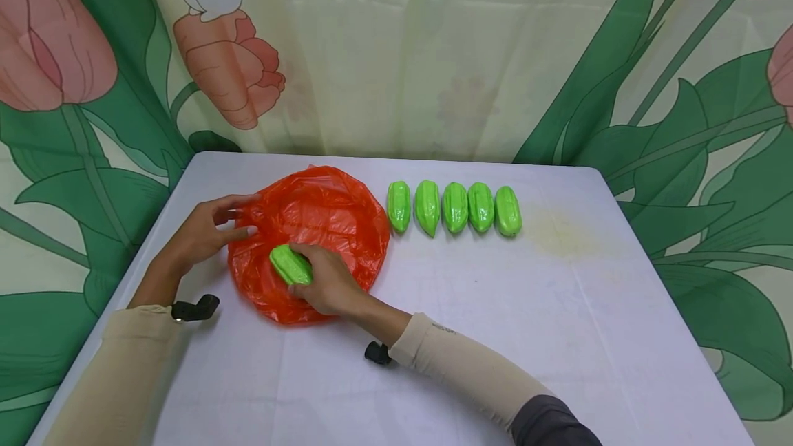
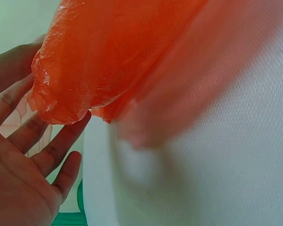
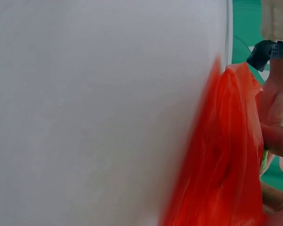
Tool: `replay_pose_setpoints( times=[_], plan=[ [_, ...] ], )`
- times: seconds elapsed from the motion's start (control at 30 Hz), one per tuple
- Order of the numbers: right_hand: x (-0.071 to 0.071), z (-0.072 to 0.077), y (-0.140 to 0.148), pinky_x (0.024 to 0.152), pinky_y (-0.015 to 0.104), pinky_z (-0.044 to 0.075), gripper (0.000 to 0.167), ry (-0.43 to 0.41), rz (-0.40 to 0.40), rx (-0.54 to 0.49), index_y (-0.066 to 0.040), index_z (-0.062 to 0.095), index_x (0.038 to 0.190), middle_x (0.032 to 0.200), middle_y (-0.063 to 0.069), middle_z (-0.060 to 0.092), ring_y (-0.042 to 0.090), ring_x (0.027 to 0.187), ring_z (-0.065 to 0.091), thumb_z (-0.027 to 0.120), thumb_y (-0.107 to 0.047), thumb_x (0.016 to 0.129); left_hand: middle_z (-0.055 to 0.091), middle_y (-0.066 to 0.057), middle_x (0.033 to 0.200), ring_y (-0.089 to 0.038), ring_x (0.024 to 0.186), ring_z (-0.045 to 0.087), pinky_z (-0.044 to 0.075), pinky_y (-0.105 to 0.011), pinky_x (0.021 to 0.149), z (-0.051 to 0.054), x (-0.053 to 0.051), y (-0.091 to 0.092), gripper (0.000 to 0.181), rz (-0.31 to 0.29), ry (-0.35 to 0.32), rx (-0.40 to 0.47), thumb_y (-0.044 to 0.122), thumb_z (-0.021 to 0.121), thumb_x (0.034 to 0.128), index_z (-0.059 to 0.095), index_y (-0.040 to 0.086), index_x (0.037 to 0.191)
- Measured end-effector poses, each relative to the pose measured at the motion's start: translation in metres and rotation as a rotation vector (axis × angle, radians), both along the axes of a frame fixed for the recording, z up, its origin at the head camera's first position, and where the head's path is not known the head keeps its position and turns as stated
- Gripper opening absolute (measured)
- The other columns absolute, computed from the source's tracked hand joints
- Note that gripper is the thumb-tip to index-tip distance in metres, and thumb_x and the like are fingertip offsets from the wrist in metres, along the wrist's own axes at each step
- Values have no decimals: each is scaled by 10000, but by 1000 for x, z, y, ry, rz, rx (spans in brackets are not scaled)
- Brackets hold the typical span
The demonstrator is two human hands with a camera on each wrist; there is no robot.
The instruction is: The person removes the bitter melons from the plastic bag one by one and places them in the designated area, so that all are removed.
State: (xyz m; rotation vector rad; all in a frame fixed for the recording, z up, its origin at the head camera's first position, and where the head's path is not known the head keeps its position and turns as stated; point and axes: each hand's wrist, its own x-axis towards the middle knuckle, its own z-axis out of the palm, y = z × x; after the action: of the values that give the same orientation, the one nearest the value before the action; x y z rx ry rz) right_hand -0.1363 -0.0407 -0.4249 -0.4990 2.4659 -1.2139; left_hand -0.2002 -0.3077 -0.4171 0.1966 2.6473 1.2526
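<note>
In the head view my right hand (image 1: 328, 279) grips a glossy green ridged fruit (image 1: 290, 265) over the middle of a red plastic bag (image 1: 334, 226), spread out round with its rim raised. The bag hides part of that hand in the right wrist view, where a sliver of green shows behind the red film (image 3: 236, 150). At the bag's left rim is my left hand (image 1: 201, 232), thumb and fingers apart. Its fingers look spread and fairly straight against the bag's edge (image 2: 75, 89) in the left wrist view.
Right of the bag, several similar green fruits (image 1: 455, 208) stand in a row on the white tablecloth (image 1: 495, 322). The nearest one (image 1: 399, 206) sits close to the bag's rim. Behind the table hangs a curtain (image 1: 396, 54) printed with flowers and leaves.
</note>
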Motion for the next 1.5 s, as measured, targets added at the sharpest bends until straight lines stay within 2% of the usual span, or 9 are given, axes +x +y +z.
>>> replay_pose_setpoints(
  times=[0.2, 0.43, 1.03, 1.37, 1.5],
  plan=[
    [1, 4, 7, 1005, 251, 533, 747, 15, -15, -30, -200, 500, 1596, 1519, -34, 599, 123, 1203, 565, 830, -137, 929, 435, -227, 1655, -516, 1471, 405, 604, -595, 995, -1, 0, 0, 760, 0, 5, -1, 237, 790, 970, 432, 141, 1634],
    [-3, 9, 18, 1004, 239, 555, 746, 21, -17, -108, -188, 463, 1619, 1525, -22, 585, 132, 1223, 558, 797, -123, 955, 425, -229, 1660, -518, 1477, 395, 617, -570, 982, -2, 0, 1, 765, 10, -11, 3, 230, 787, 973, 422, 144, 1639],
    [-19, 25, 49, 1047, 380, 598, 744, 13, -118, -192, -197, 448, 1627, 1561, 20, 562, 209, 1327, 575, 783, -119, 967, 425, -207, 1669, -497, 1464, 423, 648, -450, 941, -2, 0, 3, 768, 15, 4, 17, 236, 788, 973, 420, 158, 1642],
    [-30, 28, 70, 1044, 399, 600, 741, 24, -171, -262, -168, 454, 1622, 1531, 85, 593, 252, 1357, 599, 776, -101, 959, 452, -205, 1647, -476, 1439, 445, 633, -259, 865, -1, 0, 4, 759, 3, 14, 38, 226, 791, 970, 432, 149, 1635],
    [-33, 31, 79, 1044, 411, 602, 749, 26, -205, -262, -175, 446, 1627, 1523, 96, 593, 262, 1372, 594, 777, -98, 959, 452, -205, 1648, -478, 1442, 442, 636, -277, 876, 0, -1, 4, 761, 2, 12, 36, 229, 789, 971, 430, 152, 1637]
  ],
)
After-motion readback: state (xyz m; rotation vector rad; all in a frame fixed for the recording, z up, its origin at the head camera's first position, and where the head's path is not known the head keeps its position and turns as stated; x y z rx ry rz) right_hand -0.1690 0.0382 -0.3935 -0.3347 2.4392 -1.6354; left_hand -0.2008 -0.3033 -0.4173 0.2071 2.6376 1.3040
